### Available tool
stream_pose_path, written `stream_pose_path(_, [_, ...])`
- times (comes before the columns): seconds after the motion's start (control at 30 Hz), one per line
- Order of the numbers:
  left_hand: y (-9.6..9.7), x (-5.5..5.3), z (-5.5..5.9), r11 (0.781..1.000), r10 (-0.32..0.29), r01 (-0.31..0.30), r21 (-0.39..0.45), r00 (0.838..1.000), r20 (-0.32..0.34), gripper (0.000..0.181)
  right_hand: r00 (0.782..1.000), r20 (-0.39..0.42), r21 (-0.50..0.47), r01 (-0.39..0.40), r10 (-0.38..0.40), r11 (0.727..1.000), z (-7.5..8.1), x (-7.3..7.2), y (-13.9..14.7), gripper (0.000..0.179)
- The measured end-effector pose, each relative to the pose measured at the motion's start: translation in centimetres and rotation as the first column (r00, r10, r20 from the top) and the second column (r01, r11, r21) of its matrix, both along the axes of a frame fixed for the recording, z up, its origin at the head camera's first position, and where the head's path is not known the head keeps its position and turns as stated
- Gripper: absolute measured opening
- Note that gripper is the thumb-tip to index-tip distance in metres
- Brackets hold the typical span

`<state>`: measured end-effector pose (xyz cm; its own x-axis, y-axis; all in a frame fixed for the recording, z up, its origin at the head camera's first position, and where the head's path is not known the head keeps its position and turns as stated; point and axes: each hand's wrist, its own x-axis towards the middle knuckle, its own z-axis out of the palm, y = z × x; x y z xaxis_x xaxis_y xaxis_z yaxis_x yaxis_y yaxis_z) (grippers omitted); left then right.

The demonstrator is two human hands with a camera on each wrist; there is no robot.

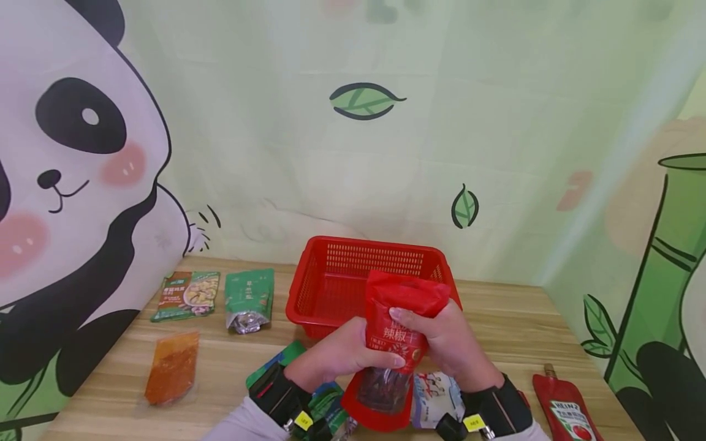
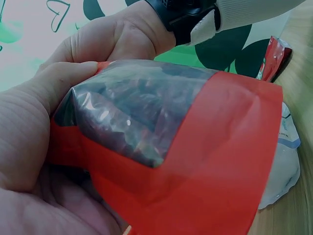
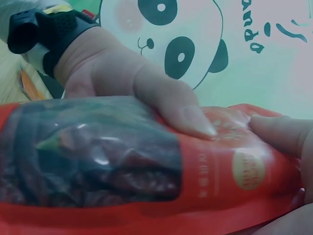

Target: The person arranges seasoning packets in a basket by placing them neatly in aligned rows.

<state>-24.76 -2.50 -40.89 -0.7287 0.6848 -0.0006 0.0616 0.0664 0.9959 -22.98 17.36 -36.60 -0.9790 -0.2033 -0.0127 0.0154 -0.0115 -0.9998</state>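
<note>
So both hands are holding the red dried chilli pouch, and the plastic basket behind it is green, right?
Not quite: the plastic basket is red, not green, as the head view shows. The rest is right: the left hand and right hand both hold the red dried chilli pouch, with the basket behind it.

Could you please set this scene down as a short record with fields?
Left hand: grips the red pouch, thumb across its front
Right hand: grips the same pouch, thumb also on its front
Pouch detail: clear window, dark contents
Container: red basket on the wooden table, partly hidden
Left side: orange packet, green pouch, brown-and-green packet
Right side: Heinz pouch
</note>
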Motion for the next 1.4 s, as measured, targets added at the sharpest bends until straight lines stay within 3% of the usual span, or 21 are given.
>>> stream_pose_path(0.23, [-0.2,0.1,0.0,1.0,0.018,-0.018,-0.019,1.0,0.002,0.058,1.0,0.021,0.056,-0.022,0.021,0.998,0.6,-0.4,0.1,0.074])
stream_pose_path(0.37, [-0.6,0.1,0.3,0.995,0.069,-0.069,-0.068,0.998,-0.001,0.053,1.0,-0.002,0.014,-0.024,0.024,1.0,0.8,-0.8,0.1,0.075])
stream_pose_path(0.47, [-1.6,-0.4,0.6,0.987,0.111,-0.117,-0.108,0.992,-0.067,0.046,0.999,-0.042,0.008,0.0,0.0,1.0,1.1,-1.4,0.3,0.075])
stream_pose_path(0.57, [-3.1,-1.2,0.8,0.98,0.123,-0.149,-0.133,0.975,-0.182,0.041,0.996,-0.064,0.014,0.059,-0.058,0.998,1.6,-2.3,0.8,0.074])
stream_pose_path(0.67, [-4.8,-2.0,1.0,0.967,0.12,-0.183,-0.178,0.941,-0.317,0.044,0.991,-0.055,0.013,0.122,-0.121,0.992,2.1,-3.4,1.7,0.074])
stream_pose_path(0.73, [-5.7,-2.3,1.1,0.948,0.113,-0.225,-0.226,0.9,-0.421,0.05,0.986,-0.031,0.001,0.166,-0.166,0.986,2.3,-4.2,2.5,0.076])
stream_pose_path(0.87, [-6.6,-3.1,1.0,0.867,0.1,-0.361,-0.343,0.801,-0.591,0.063,0.966,0.001,-0.022,0.26,-0.26,0.965,2.8,-5.9,3.9,0.083])
stream_pose_path(0.93, [-6.7,-3.5,0.6,0.82,0.086,-0.417,-0.393,0.768,-0.635,0.067,0.952,0.003,-0.035,0.307,-0.307,0.951,2.9,-6.7,4.4,0.087])
stream_pose_path(1.07, [-6.8,-4.3,-0.5,0.751,0.05,-0.468,-0.466,0.744,-0.667,0.068,0.922,-0.016,-0.076,0.386,-0.388,0.919,2.9,-7.8,5.1,0.089])
stream_pose_path(1.13, [-6.8,-4.6,-1.0,0.73,0.029,-0.48,-0.486,0.733,-0.68,0.068,0.905,-0.019,-0.102,0.42,-0.424,0.902,2.8,-8.3,5.3,0.089])
stream_pose_path(1.23, [-6.8,-5.0,-1.8,0.709,-0.008,-0.498,-0.5,0.703,-0.711,0.064,0.879,-0.019,-0.125,0.47,-0.476,0.874,2.6,-8.9,5.6,0.089])
stream_pose_path(1.33, [-6.7,-5.4,-2.5,0.686,-0.026,-0.525,-0.503,0.673,-0.739,0.061,0.866,-0.007,-0.145,0.494,-0.501,0.857,2.6,-9.5,5.9,0.089])
stream_pose_path(1.4, [-6.6,-5.7,-2.9,0.672,-0.031,-0.539,-0.508,0.665,-0.746,0.06,0.861,0.015,-0.158,0.504,-0.508,0.849,2.6,-9.9,6.1,0.088])
